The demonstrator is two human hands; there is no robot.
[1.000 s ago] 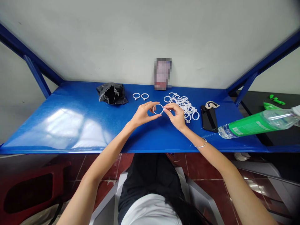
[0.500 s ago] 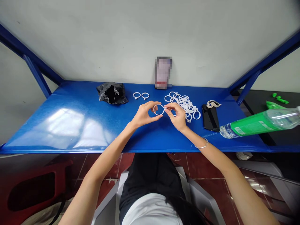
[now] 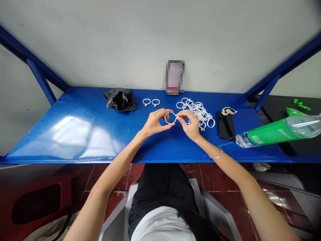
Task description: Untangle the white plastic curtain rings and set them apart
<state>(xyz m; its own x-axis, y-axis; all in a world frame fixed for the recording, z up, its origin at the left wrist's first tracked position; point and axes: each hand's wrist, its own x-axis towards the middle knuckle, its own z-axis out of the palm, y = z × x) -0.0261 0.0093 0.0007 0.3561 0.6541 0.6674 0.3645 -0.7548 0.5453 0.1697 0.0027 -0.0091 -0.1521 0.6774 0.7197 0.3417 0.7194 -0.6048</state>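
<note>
Between my two hands, above the blue table [image 3: 130,140], is a white plastic ring [image 3: 166,118]. My left hand [image 3: 154,123] curves round its left side, thumb below and fingers above. With thumb and forefinger, my right hand [image 3: 190,124] pinches the small tab on the ring's right side, which the fingertips mostly hide. Two similar rings lie side by side beyond my left hand, the left ring [image 3: 143,101] and the right ring [image 3: 152,102]. A heap of white rings [image 3: 204,115] spreads just behind and right of my right hand.
A crumpled black plastic bag [image 3: 112,97] sits open at the back left. A blurred-out upright phone-like object [image 3: 175,78] leans on the wall. To the right are a black phone [image 3: 225,125], a whitish loop [image 3: 232,111] and a large bottle with a green label [image 3: 271,132].
</note>
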